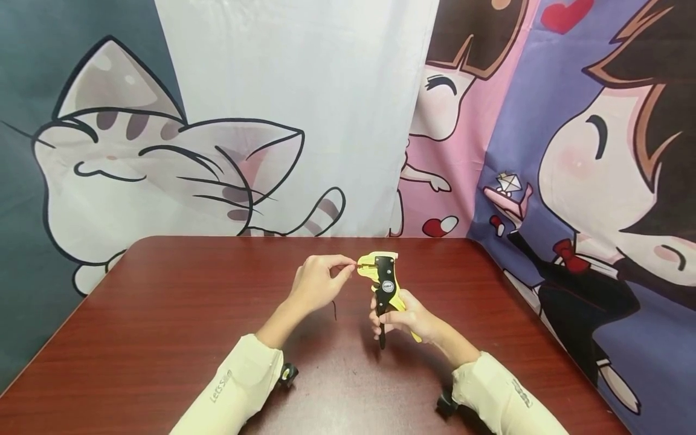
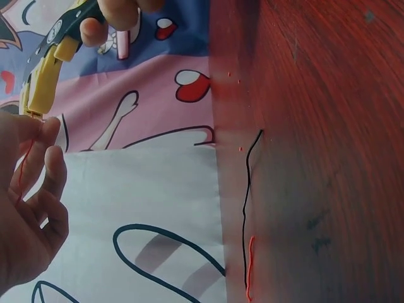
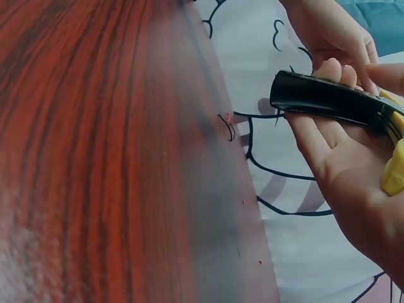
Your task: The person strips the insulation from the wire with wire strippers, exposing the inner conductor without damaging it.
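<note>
My right hand [image 1: 409, 315] grips a yellow and black wire stripper [image 1: 388, 286] by its handles, head up, above the table. The black handle [image 3: 325, 98] crosses the curled fingers in the right wrist view. Thumb and index finger of my left hand [image 1: 319, 279] pinch a thin red wire [image 2: 23, 170] right at the tool's mouth. The wire's tail runs down across the left palm in the left wrist view. How far its end reaches into the stripper is hidden by the fingertips and the tool's yellow head [image 2: 44, 85].
On the reddish-brown wooden table [image 1: 206, 302] lie a black wire [image 2: 245, 208] and a short red wire [image 2: 251, 265] beside it. Several tiny red bits [image 2: 240, 149] are scattered close by. A cartoon-printed cloth [image 1: 304, 78] hangs behind the table and along its right side.
</note>
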